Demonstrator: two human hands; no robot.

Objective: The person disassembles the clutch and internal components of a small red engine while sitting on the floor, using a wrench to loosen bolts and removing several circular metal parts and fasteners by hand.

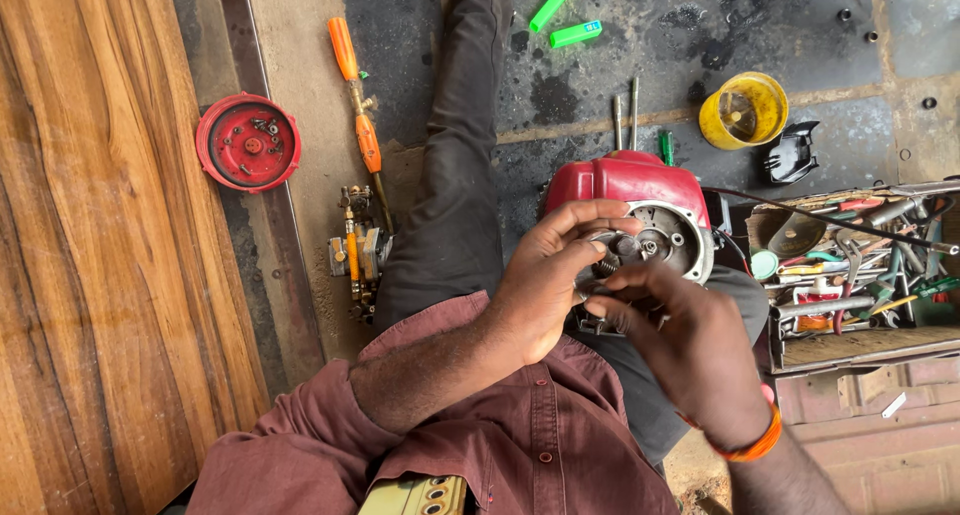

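Both hands, left hand (545,290) and right hand (690,345), pinch at the red-cowled metal small engine (640,210), seemingly heavy, rigid, oily, best gripped by its cowl.

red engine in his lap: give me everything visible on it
The small engine has a glossy red shroud, plastic by the look, over a grey metal body. Its open round face shows a central hub and screw points; the cover is off. It rests on the person's lap, face toward the camera. The left hand curls fingers over the face's left rim; the right hand pinches something at its lower edge, hiding that part. A black cable passes its right side.
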